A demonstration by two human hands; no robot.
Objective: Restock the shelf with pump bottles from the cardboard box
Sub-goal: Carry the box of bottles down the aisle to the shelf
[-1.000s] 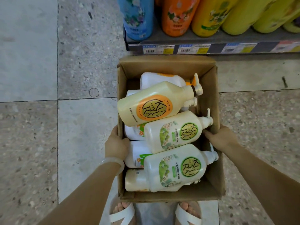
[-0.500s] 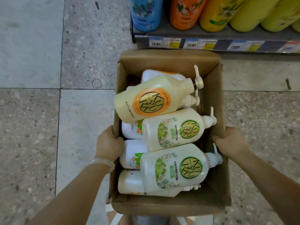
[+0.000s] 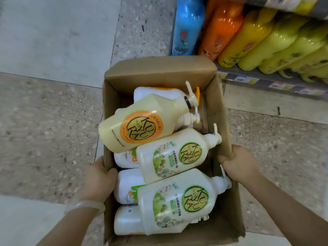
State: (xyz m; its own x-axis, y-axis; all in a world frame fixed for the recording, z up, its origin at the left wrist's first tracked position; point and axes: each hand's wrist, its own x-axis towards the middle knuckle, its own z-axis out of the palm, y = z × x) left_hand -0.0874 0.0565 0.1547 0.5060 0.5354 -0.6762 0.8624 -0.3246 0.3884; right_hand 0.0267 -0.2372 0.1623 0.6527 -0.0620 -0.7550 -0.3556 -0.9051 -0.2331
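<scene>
An open cardboard box [image 3: 159,71] fills the middle of the view, held above the floor. It holds several pump bottles lying on their sides: a cream one with an orange label [image 3: 142,125] on top at the far end, and two white ones with green labels [image 3: 175,155] [image 3: 184,201] nearer me. More white bottles lie underneath, partly hidden. My left hand [image 3: 99,181] grips the box's left wall, thumb inside. My right hand [image 3: 239,166] grips the right wall. The shelf [image 3: 266,82] with its price-tag strip runs along the upper right.
On the shelf stand a blue bottle [image 3: 186,27], an orange bottle [image 3: 220,31] and several yellow bottles [image 3: 262,39] in a row. Speckled floor tiles [image 3: 49,130] lie to the left and right of the box. A pale bangle [image 3: 83,205] circles my left wrist.
The box has risen closer to the camera and the view has swung so the shelf now sits at the upper right. Both hands keep their grip on the box walls.
</scene>
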